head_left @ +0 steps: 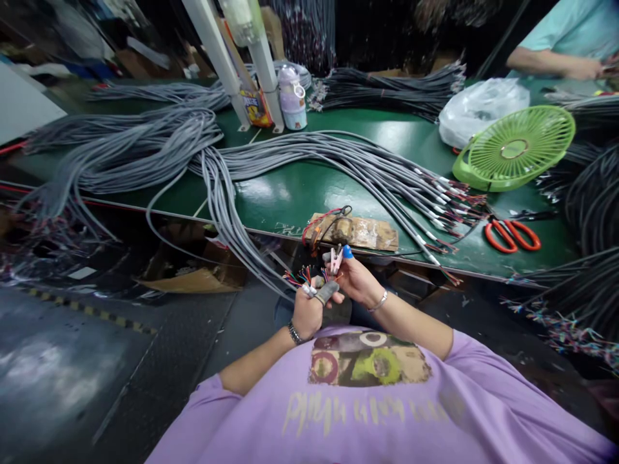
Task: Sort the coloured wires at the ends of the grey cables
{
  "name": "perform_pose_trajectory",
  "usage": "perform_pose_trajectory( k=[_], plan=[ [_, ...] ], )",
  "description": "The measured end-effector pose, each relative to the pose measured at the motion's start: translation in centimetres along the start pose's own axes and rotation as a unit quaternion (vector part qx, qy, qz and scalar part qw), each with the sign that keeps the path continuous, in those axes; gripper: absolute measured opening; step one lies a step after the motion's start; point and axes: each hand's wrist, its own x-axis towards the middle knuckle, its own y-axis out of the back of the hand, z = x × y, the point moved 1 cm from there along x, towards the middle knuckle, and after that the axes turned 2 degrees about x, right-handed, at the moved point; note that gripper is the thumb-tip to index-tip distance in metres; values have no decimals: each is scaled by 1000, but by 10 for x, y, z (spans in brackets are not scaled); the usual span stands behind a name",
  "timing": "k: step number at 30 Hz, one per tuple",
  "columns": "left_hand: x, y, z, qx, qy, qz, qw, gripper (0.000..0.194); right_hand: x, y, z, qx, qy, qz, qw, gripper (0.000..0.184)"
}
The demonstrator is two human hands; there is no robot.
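My left hand (308, 314) is closed around the ends of several grey cables (271, 278) at the table's front edge. Grey finger covers are on some of its fingers. Thin coloured wires (304, 277) fan out above the grip. Close beside it, my right hand (362, 281) pinches a small pale pink clip (336, 259), shaped like a clothespin, over the wire ends. A blue cover sits on a fingertip of this hand. Whether the clip's jaws touch a wire is too small to tell.
Before me are a wooden block (374, 233) with wires, orange-handled scissors (512, 236), a green fan (515, 149), a plastic bag (483, 109) and a lilac bottle (292, 100). A grey cable bundle (145, 145) crosses the green table (275, 200). A co-worker's arm (554, 63) shows far right.
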Motion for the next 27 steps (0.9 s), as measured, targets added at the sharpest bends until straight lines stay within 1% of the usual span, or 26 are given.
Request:
perform_pose_trajectory(
  k=[5,10,13,16,20,22,24,25,26,27],
  plan=[
    [-9,4,3,-4,6,-2,1000,26,-8,12,0,-28,-20,-15,999,53],
    [-12,7,3,-12,9,9,1000,26,-16,25,0,-61,-39,-57,996,43],
    [-11,8,3,-7,7,8,1000,27,-16,24,-4,-64,-60,-67,994,44],
    [-10,7,4,-3,0,4,1000,26,-11,17,-9,-68,-60,-51,995,47],
    [-8,3,7,-5,-6,-5,1000,25,-5,6,-11,-119,-5,-35,992,42],
    [-7,1,8,-7,-8,-9,1000,23,-4,5,-9,-152,62,3,986,42],
    [-5,0,8,-9,-10,-7,1000,23,-4,6,-7,-185,143,53,971,45],
    [-4,0,7,-8,-11,-4,1000,23,-4,7,-6,-193,169,67,964,47],
    [-3,0,7,-5,-11,-2,1000,23,-3,8,-5,-192,174,69,963,48],
    [-2,-1,6,-1,-11,-1,1000,24,-3,8,-4,-179,158,60,969,48]
  ],
)
